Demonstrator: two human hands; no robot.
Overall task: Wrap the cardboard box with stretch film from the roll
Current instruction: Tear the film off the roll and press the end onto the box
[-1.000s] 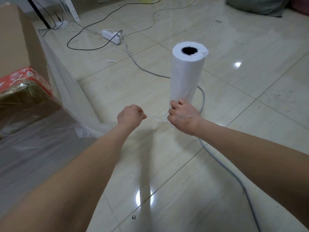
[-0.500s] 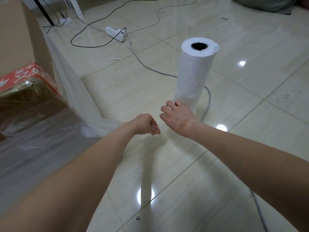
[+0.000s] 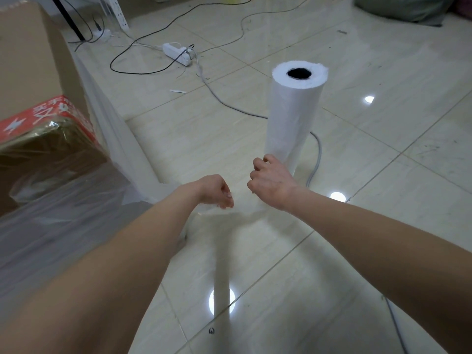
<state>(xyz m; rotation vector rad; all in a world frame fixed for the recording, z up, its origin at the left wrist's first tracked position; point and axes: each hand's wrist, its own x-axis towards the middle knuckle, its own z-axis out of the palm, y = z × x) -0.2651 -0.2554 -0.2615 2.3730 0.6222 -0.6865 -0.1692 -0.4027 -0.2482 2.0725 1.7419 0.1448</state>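
**Both grips curled at the foot of the roll**

Your left grip (image 3: 215,191) is at centre frame, low over the tiles. Its fingers are curled in, with the thumb tip meeting the fingertips. Clear stretch film (image 3: 76,221) fills the lower left of the frame and gathers in toward that wrist. Whether any of it sits inside the pinch, I cannot tell; it is too transparent there.

Your right grip (image 3: 270,181) is just to the right, with a small gap between the two. The back of the hand faces up and the fingers are curled tight, the top knuckles right against the lower left side of the roll (image 3: 293,118). I cannot tell whether those fingers have film or nothing at all.

The roll stands upright on the floor (image 3: 383,162), right of centre. It is white, and its dark hollow core faces up at you.

At the left edge is the cardboard box (image 3: 51,149), a brown face under glossy film with a red printed band (image 3: 48,116) along its top. Behind it, in the upper left, stands a taller plain brown carton (image 3: 30,60).

A grey cable (image 3: 231,106) runs down from upper centre and curves round behind the roll's base. A white power strip (image 3: 178,53) lies at upper centre, and a black cable (image 3: 143,72) loops beside it. A grey-green bag (image 3: 403,8) sits at top right, and bright light spots glint off the tiles.
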